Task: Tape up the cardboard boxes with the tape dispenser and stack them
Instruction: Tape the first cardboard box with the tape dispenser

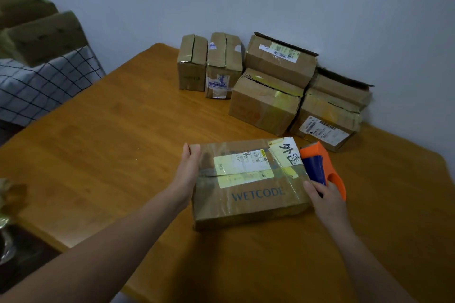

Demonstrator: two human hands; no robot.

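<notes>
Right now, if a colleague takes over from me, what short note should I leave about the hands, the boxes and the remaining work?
Left hand: flat against the left end of the WETCODE box, steadying it.
Right hand: grips the orange tape dispenser at that box's right end.
Other boxes: six by the wall on the table, partly stacked; one flap stands up.
Done: cannot tell which are freshly taped.
Left: tape this box, then stack it with the others.

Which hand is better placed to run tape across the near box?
Probably the right hand: it grips the dispenser at the box's right edge; the left hand presses the left edge.
</notes>
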